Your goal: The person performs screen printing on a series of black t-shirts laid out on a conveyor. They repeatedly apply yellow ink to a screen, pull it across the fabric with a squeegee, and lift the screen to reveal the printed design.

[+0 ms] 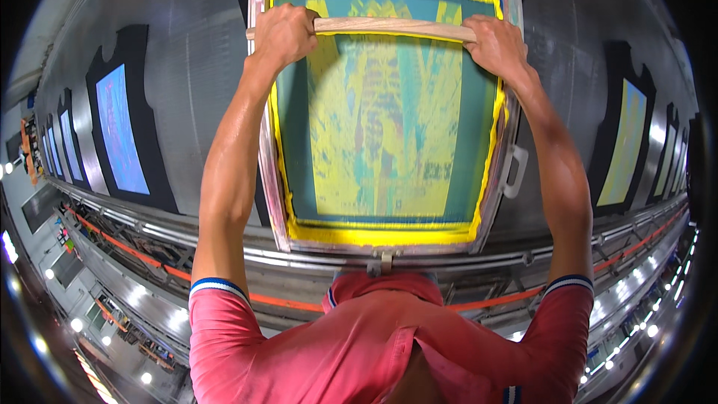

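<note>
Both my arms reach forward over a framed printing screen. A wooden-handled squeegee lies crosswise in its far part. My left hand is wrapped round the left end of the handle, and my right hand grips the right end. Yellow ink runs thickly along the near inner edge, up both sides and in a band beyond the squeegee. Through the mesh a pale yellow and teal image with a rib-cage-like pattern shows. The squeegee's blade is mostly hidden under the handle.
Black garment pieces with blue-violet prints lie along the long grey table on the left. Others with yellow-green prints lie on the right. A white handle juts from the frame's right side. Metal rails run along the table's near edge.
</note>
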Tool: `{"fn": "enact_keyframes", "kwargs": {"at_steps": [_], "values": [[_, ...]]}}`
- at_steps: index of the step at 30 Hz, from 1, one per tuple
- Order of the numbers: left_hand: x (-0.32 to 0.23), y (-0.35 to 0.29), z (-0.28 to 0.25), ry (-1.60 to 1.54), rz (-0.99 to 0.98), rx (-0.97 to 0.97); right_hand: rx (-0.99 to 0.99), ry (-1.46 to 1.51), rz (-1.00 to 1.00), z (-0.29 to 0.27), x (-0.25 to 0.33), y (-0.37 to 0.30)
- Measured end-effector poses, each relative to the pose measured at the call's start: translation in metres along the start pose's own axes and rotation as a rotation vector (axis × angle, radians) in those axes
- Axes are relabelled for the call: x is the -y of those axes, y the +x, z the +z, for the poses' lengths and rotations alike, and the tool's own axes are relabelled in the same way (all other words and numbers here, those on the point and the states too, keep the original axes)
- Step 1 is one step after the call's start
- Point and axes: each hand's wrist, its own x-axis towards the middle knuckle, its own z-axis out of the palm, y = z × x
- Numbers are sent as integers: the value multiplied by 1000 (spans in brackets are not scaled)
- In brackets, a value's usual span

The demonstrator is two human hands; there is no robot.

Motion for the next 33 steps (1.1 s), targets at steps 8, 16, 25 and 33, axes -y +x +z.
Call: {"fn": "enact_keyframes", "kwargs": {"at_steps": [8, 16, 25, 33], "values": [[-37, -109, 11, -31, -27, 54, 6, 45, -4, 24, 42, -102], [-86, -241, 19, -72, -42, 73, -26, 54, -61, 53, 92, -229], [-140, -374, 28, -162, -19, 33, -52, 146, -45, 68, 154, -357], [-142, -369, 23, -88, -64, 183, 381, 600, 5, 35, 129, -343]]}}
